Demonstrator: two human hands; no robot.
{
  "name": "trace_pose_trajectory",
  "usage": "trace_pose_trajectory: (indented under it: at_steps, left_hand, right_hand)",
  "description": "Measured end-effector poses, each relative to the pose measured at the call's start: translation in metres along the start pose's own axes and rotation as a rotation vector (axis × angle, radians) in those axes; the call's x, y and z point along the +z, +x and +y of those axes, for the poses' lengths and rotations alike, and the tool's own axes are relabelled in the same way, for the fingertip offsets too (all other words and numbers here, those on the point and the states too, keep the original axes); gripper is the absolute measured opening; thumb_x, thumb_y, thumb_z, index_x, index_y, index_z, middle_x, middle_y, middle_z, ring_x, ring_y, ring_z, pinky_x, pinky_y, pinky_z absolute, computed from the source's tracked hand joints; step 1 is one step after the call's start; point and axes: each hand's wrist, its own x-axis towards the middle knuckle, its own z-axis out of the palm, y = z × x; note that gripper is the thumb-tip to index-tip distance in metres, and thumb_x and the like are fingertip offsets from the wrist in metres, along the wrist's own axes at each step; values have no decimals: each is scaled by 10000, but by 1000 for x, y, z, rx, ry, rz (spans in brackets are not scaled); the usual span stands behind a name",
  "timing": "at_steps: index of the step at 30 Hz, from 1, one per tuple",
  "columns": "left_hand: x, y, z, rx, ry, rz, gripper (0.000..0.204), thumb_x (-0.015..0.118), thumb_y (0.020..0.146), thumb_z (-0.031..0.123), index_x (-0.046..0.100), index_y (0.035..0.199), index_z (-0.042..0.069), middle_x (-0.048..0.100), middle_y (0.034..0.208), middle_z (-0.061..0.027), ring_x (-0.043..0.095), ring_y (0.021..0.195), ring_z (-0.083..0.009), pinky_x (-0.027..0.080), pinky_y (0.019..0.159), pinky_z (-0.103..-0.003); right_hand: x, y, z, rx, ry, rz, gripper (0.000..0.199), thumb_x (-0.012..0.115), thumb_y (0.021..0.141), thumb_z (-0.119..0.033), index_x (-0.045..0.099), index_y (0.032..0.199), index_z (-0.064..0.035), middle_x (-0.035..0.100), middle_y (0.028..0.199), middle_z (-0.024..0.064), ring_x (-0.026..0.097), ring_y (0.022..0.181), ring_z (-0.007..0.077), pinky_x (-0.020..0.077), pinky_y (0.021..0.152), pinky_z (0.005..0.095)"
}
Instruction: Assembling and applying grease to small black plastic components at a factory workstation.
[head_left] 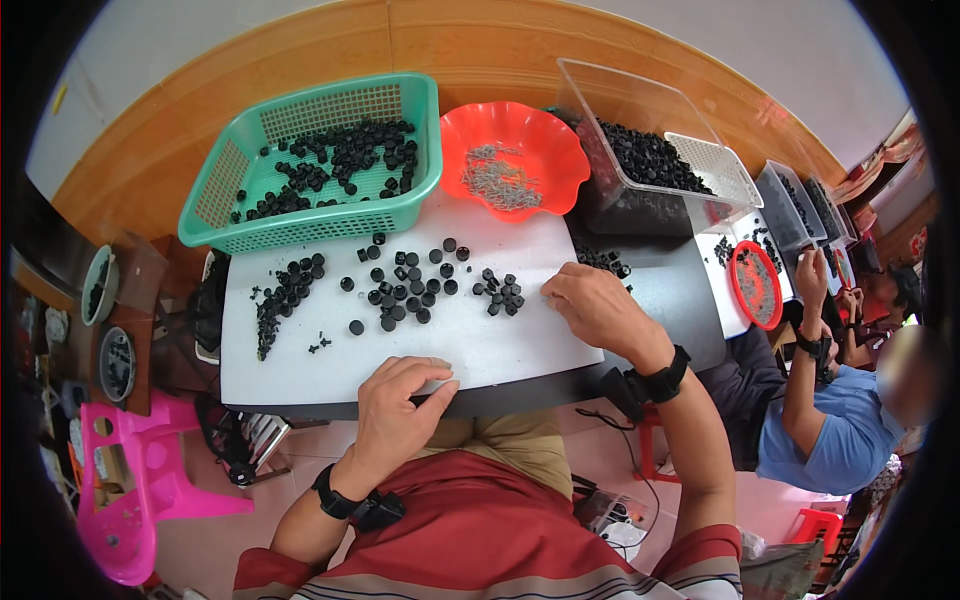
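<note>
1. The left hand (400,405) rests on the near edge of the white rectangular work sheet (300,350) that covers the desk (670,300). Its fingers are curled and its thumb lies flat on the sheet. It seems to hold nothing, though what sits under the palm cannot be told.

2. The right hand (595,305) lies on the right edge of the same sheet, fingertips pinched narrow just beside a small cluster of black round plastic caps (500,292). Whether something tiny sits between the fingertips is too small to tell.

3. More loose black caps (405,285) are spread across the middle of the sheet, and a row of darker small pieces (285,300) lies to the left.

4. Behind the sheet stand a green plastic mesh basket (225,185) holding black caps, a red scalloped plastic bowl (560,150) with thin grey metal pins (498,180), and a clear plastic bin (620,100) heaped with black parts.

5. To work well here, I judge the left hand should steady the sheet while the right picks one cap at a time from the near cluster, keeping the pinch light so neighbouring caps do not scatter.

6. Another person in a blue shirt (830,440) works at the far right with a second red tray (755,283).
</note>
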Motion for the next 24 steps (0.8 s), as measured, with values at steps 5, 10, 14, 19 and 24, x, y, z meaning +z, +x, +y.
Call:
trace_pose_trajectory:
  at_steps: [5,10,14,19,24]
  left_hand:
    - [-1,0,6,-8,25,-12,131,787,823,57,757,943,12,765,993,-119,716,917,-258,568,804,-340]
    - [0,1,7,-41,-21,-27,127,776,839,48,752,954,0,762,989,-128,722,917,-241,564,814,-324]
    - [1,4,10,-68,-38,-39,119,767,859,47,750,964,-5,761,985,-120,722,902,-209,562,810,-315]
    - [8,8,14,-86,-168,-27,130,772,873,92,755,978,17,763,967,-98,710,804,-182,562,727,-306]
    - [15,16,26,-170,-297,-85,117,740,927,57,752,1027,-2,756,984,-60,673,859,-90,549,779,-250]
  right_hand:
    - [2,-3,3,32,52,15,137,678,876,-68,749,967,5,707,954,163,671,904,348,536,823,429]
    - [3,-8,4,-49,143,131,129,708,862,-46,754,961,21,721,951,154,689,866,337,553,788,389]
    - [-1,-14,1,44,294,199,125,690,890,-79,762,957,-1,726,950,170,693,843,370,547,755,418]
    - [-7,-31,-15,129,342,326,136,693,920,-61,747,1025,6,723,911,173,695,806,360,544,727,386]
    - [-3,-44,-39,-26,447,298,246,729,901,-33,706,1145,-9,701,837,136,682,715,294,541,692,346]
